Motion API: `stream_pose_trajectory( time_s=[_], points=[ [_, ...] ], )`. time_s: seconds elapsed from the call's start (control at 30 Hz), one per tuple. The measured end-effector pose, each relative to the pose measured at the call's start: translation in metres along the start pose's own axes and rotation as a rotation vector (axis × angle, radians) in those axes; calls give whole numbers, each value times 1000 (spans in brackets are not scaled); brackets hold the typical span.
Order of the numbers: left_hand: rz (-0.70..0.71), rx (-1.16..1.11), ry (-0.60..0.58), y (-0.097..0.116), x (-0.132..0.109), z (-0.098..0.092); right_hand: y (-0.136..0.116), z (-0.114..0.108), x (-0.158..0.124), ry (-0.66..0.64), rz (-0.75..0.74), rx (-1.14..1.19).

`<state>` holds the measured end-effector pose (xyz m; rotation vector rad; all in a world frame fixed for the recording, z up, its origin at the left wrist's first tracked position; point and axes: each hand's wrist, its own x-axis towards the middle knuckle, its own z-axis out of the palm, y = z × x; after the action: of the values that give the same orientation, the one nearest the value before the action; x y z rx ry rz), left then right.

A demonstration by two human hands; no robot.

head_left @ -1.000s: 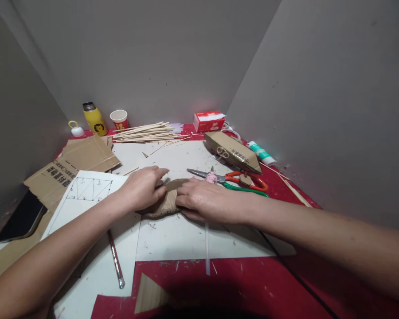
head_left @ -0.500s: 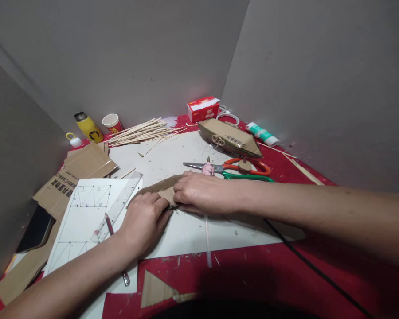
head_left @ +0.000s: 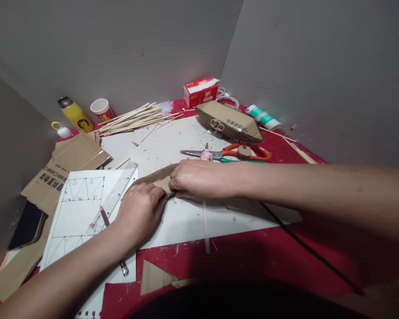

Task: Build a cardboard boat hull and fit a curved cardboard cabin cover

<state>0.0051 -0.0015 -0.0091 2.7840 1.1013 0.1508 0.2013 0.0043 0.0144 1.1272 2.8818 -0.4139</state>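
A piece of cardboard with a raised, curved rim (head_left: 157, 174) lies between my hands over the white paper. My left hand (head_left: 142, 206) grips its near left edge, fingers curled and thumb toward the middle. My right hand (head_left: 197, 179) is closed on its right part, the fingertips pressed to the inside. Just beyond my right hand are scissors (head_left: 228, 153) with orange and green handles. A pink piece with a metal tip (head_left: 206, 154), like a hot glue gun's nozzle, lies across the blades; my right forearm hides the rest. A clear stick (head_left: 206, 228) pokes out below.
Left are a ruler (head_left: 115, 195), a pencil (head_left: 104, 216), a drawing (head_left: 83, 190) and cardboard scraps (head_left: 81, 150). Behind stand a yellow bottle (head_left: 76, 116), a paper cup (head_left: 100, 108), thin sticks (head_left: 136, 119), a tissue box (head_left: 201, 91) and a folded cardboard boat shape (head_left: 231, 119). A black cord (head_left: 309, 248) runs right.
The camera view has shifted, so the whole scene sits slightly higher and further left. Both hands keep nearly the same grip on the cardboard.
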Motion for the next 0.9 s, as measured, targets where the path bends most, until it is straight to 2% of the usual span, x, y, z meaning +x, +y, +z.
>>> stream_pose_trajectory(
  time_s=[0.13, 0.27, 0.43, 0.57, 0.7, 0.9],
  points=[
    [-72, -93, -30, -3, -3, -13, -4, -8, -10, -15, -38, -86],
    [-53, -89, -34, -7, -6, -18, 6, 1, -14, 60, -87, -148],
    [-36, -67, -17, -9, -9, -12, 15, 12, -12, 91, -84, -128],
    [12, -60, 32, -9, -9, -5, 15, 15, -9, 36, -10, -102],
    [44, -81, 52, -11, -6, -3, 16, 15, -7, 9, -8, -97],
    [-15, -122, 16, -11, -10, -3, 7, 15, -6, 40, 29, -75]
  ],
)
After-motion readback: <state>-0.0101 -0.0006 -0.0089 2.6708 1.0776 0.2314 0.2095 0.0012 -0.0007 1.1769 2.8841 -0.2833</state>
